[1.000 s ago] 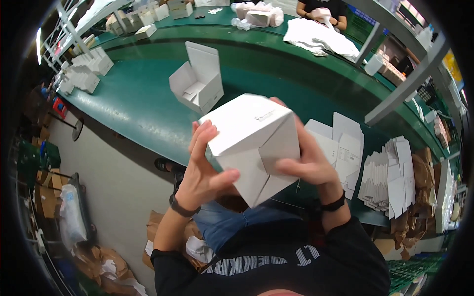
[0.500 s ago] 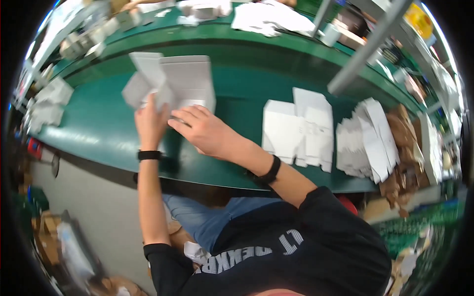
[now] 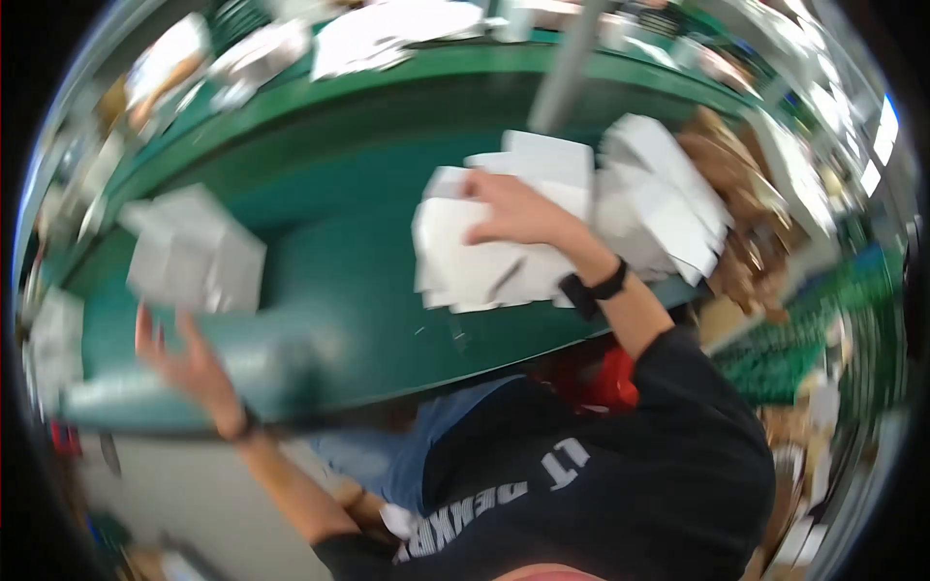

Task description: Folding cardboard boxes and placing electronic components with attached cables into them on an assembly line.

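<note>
A white folded-up cardboard box (image 3: 194, 261) with raised flaps stands on the green table at the left, blurred by motion. Just in front of it is my left hand (image 3: 189, 368), fingers spread, with nothing in it. My right hand (image 3: 518, 208) reaches over flat white carton blanks (image 3: 475, 261) in the middle of the table. Its thumb and fingers are apart and curve down toward the top sheet; whether they touch it I cannot tell.
A stack of white carton blanks (image 3: 659, 208) lies right of the flat ones, beside crumpled brown paper (image 3: 751, 203). More white cardboard (image 3: 56, 339) sits at the table's left end. A grey post (image 3: 567, 73) rises at the far edge, near white sheets (image 3: 387, 39).
My left hand has let go of the box, which now stands farther left in view. My right hand has moved from beside the box to the flat blanks. The whole view has swung right.
</note>
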Tool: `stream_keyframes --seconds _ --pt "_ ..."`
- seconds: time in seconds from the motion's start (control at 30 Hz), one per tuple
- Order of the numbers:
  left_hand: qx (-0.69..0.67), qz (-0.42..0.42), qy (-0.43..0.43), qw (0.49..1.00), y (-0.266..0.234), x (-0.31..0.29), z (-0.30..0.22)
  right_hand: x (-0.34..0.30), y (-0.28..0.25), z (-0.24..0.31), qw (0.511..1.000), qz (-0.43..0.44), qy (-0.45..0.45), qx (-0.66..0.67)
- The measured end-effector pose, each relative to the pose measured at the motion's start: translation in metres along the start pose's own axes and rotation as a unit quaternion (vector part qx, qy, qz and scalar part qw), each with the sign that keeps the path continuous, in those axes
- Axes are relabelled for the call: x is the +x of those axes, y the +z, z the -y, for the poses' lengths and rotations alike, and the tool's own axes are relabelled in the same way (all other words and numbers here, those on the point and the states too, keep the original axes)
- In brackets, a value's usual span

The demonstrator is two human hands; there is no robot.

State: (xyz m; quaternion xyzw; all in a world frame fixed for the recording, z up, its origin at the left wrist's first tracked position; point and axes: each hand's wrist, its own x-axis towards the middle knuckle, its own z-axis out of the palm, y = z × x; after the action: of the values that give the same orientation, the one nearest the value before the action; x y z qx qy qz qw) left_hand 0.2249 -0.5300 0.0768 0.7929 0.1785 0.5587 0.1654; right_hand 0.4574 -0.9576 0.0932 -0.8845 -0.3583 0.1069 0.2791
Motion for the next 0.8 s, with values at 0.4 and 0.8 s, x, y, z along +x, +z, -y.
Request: stream_keyframes --seconds 0.4,0.8 --pt "-0.745 0.062 -0.148 0.648 -0.021 -0.124 -0.091 -0.052 0.03 0.168 0.823 -0.048 -0.245 0.51" --pt "-0.541 0.098 -0.094 0.83 -0.043 -0.136 -0.037 -0.05 0.068 0.192 0.775 0.059 -0.222 0.589"
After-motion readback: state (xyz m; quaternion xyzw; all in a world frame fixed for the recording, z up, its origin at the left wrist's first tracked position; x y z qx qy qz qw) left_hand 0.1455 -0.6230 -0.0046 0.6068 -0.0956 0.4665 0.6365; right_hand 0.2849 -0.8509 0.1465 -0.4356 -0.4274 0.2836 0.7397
